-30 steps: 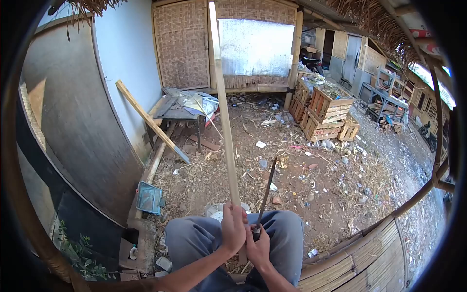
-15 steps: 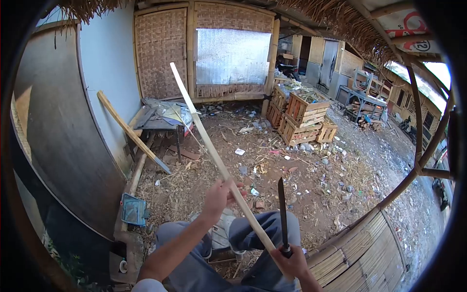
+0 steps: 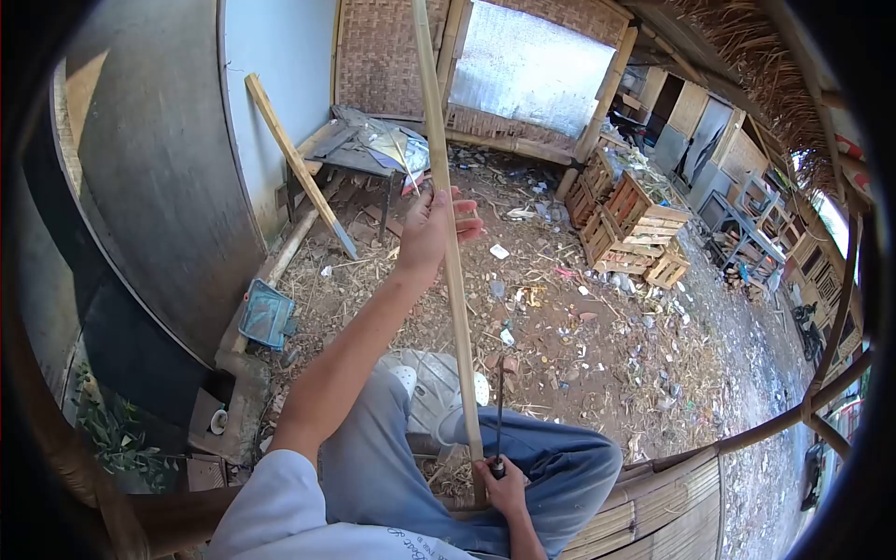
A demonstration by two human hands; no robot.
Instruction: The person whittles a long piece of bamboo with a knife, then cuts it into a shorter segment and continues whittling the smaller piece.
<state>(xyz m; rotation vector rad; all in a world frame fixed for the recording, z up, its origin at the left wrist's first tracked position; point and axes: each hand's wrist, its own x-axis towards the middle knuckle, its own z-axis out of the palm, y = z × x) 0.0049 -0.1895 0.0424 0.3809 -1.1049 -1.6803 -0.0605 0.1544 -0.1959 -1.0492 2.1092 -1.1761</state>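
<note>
A long pale bamboo strip stands almost upright in front of me, running from my lap up past the top of the view. My left hand is raised and wrapped around the strip about midway. My right hand rests low on my knee, gripping the handle of a dark knife whose thin blade points up beside the strip's lower end. I sit in grey-blue trousers on a bamboo platform.
Dirt ground littered with scraps lies ahead. A plank leans on the wall at left near a small cluttered table. Wooden crates are stacked at the right. A blue tray lies near the wall. Woven bamboo edge at right.
The strip has swung from a left-leaning tilt back to near upright. My left hand slid higher up it. My right hand with the knife moved in close to the strip's lower end.
</note>
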